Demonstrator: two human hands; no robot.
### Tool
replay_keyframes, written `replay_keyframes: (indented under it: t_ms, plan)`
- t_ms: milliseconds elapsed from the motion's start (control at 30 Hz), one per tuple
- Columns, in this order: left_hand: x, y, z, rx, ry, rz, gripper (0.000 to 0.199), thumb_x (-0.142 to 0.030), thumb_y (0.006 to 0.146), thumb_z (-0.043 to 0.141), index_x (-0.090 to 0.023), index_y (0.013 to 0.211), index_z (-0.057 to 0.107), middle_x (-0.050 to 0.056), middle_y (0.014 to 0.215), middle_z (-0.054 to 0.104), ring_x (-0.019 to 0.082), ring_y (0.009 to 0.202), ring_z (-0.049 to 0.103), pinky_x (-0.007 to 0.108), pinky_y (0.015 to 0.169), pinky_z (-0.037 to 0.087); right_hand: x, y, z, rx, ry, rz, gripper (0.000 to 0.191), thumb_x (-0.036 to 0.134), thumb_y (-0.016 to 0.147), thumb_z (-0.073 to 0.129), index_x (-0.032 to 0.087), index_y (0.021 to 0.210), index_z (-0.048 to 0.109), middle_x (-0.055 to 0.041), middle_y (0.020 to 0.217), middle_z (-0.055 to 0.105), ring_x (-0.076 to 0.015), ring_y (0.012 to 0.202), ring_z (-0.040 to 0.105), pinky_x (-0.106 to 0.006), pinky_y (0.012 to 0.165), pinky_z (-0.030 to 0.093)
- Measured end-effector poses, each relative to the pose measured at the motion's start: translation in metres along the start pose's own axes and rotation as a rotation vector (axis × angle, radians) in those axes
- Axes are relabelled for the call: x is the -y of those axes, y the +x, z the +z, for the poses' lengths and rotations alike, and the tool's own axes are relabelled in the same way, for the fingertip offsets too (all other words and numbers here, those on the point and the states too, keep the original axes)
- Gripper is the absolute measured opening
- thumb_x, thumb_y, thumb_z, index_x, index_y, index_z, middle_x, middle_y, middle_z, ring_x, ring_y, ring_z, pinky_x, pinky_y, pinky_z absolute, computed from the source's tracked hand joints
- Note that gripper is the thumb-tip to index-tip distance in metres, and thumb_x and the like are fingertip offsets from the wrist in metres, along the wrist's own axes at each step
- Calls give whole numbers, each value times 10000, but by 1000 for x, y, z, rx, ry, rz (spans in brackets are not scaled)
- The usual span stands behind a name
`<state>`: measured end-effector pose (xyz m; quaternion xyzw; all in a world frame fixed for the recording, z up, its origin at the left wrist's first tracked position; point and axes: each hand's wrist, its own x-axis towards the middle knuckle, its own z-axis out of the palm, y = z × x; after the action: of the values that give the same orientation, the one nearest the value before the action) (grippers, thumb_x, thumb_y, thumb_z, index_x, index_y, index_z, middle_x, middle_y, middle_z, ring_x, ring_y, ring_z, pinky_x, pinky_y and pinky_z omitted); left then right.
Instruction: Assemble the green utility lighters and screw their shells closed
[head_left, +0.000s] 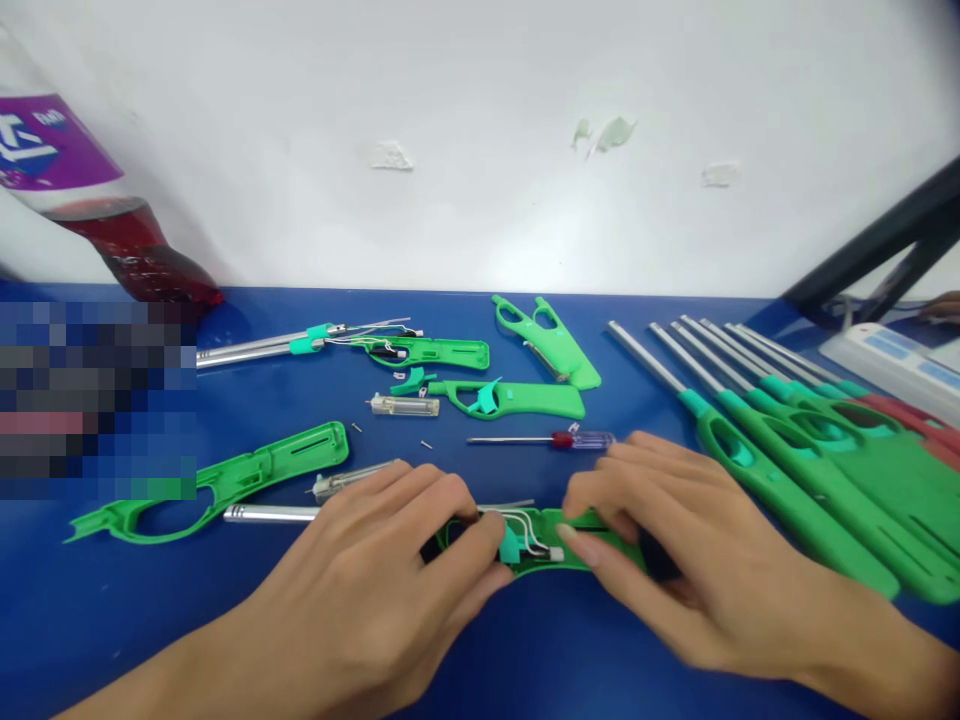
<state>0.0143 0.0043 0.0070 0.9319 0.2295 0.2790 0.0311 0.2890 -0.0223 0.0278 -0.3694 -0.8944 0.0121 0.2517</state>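
Note:
Low in the middle lies an opened green gas lighter handle half (611, 535), its inside facing up. White wires and a teal trigger (510, 543) show in it, and its metal tube (270, 514) sticks out on the left. My left hand (397, 575) is closed on the trigger end of this handle half, fingertips at the trigger. My right hand (675, 545) grips the other end, thumb and fingers beside the white wire end piece. An empty green handle half (262, 470) lies to the left, with a clear fuel tank (349, 480) partly behind my left hand.
A screwdriver (544, 440) and small screws (426, 444) lie just beyond my hands. Further back are more handle halves (540, 400), another tank (405, 405) and metal tubes (262, 348). Several assembled lighters (795, 490) line the right. A drink bottle (142, 240) stands back left.

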Motion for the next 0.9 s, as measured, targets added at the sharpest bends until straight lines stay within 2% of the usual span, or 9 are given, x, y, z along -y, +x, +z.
replay_keyframes:
  t_ms: [100,233,367,567,733,900]
  plan:
    - [0,1,0,-8,2,6,150,-223,1148,582,-177,1149,724,16,896,670,211,745,619,401,651,511,1,0,1,33,0,-4,73,216,1135,495,251,1078,526,87,802,602,-124,682,606,-321,823,423]
    - [-1,1,-1,-12,4,10,138,-214,1138,596,-171,1145,727,18,896,671,211,741,611,400,649,504,1,-2,5,114,26,32,87,200,1108,528,264,1055,504,85,846,645,-133,709,625,-325,887,402]
    - [-2,1,-1,-14,-9,-1,138,-226,1142,597,-179,1128,726,14,907,673,207,737,596,398,646,484,1,-3,6,131,17,27,112,213,1122,532,270,1031,502,89,825,631,-137,688,604,-325,866,379]
    - [-1,2,-1,-8,-15,-5,138,-221,1143,599,-178,1141,729,20,940,686,208,760,600,395,664,470,3,-3,5,146,19,29,115,213,1137,505,269,1038,519,93,822,645,-134,671,635,-329,928,392]
    - [1,1,-1,8,-18,-2,113,-221,1138,613,-183,1140,719,21,960,694,207,768,611,397,684,486,2,-2,7,165,15,15,140,217,1154,459,271,1033,501,98,807,646,-129,626,624,-337,790,393]
    - [0,1,-1,1,-12,5,108,-225,1141,602,-185,1125,701,27,965,700,219,784,643,407,685,497,3,-3,9,183,-1,24,142,232,1164,431,277,1044,492,105,797,655,-135,618,646,-341,778,400]
